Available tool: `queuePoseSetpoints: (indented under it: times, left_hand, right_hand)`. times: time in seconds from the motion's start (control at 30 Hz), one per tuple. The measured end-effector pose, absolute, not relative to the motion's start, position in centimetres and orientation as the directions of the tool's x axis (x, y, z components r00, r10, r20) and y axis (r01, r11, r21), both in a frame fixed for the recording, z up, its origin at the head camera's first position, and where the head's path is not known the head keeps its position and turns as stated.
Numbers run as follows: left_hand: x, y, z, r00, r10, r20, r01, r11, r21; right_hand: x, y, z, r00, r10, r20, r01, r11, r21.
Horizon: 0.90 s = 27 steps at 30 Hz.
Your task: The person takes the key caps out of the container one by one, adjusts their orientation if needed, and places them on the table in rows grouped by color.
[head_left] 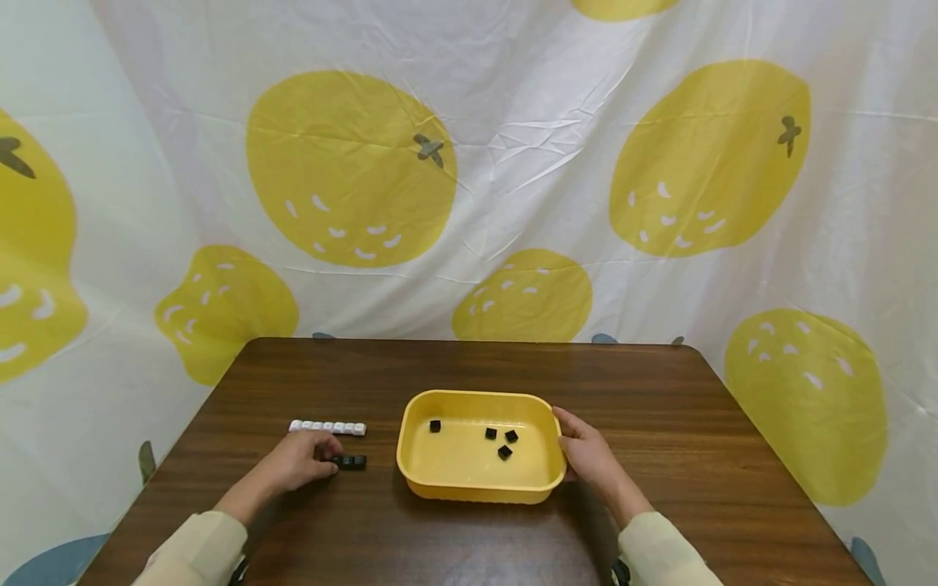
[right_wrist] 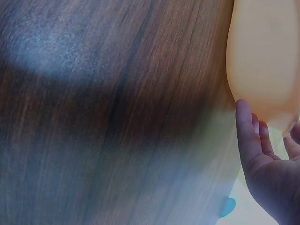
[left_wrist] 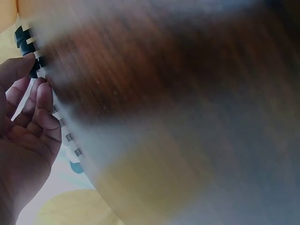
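Note:
In the head view my left hand (head_left: 302, 461) is at the left end of a short row of black keycaps (head_left: 354, 462). Its thumb and fingers pinch the end keycap, partly hidden in the head view; the left wrist view shows black keycaps (left_wrist: 26, 46) by the thumb of the left hand (left_wrist: 30, 126). Just behind lies a straight row of white keycaps (head_left: 327, 427). A yellow plastic basin (head_left: 484, 493) stands at the middle, several loose black keycaps (head_left: 491, 434) on its floor. My right hand (head_left: 589, 449) grips the basin's right end, fingers along the outer wall (right_wrist: 262, 61).
A dark brown wooden table (head_left: 681, 456) bears everything. Behind it hangs a white cloth (head_left: 528, 155) printed with yellow lemons. The table's far edge runs close to the cloth.

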State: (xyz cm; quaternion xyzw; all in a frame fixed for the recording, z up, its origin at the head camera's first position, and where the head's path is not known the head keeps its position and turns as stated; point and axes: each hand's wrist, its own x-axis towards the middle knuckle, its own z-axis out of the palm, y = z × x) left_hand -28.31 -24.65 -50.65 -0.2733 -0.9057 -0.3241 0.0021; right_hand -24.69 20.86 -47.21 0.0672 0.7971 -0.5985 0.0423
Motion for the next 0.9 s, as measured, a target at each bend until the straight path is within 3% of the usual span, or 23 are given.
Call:
queuePoseSetpoints:
  times: [0.3,0.57,0.9]
  left_hand:
    - [-28.3,-24.9,-50.6,-0.858,0.485,0.166,0.485,0.662,0.572]
    - [-28.0,-24.7,-49.3,-0.915,0.39,0.102,0.368,0.707,0.603]
    - [-29.1,-19.5,-46.4,-0.911,0.371,0.178,0.392,0.649,0.652]
  right_hand:
    - [-24.7,20.8,-47.3,-0.989,0.059,-0.139,0.15,0.274,-0.95]
    - [-24.6,20.7,-47.1,-0.989,0.046,-0.139,0.146,0.281,-0.948]
    - [-24.3,20.8,-46.9,-0.99,0.041,-0.133,0.139,0.268,-0.953]
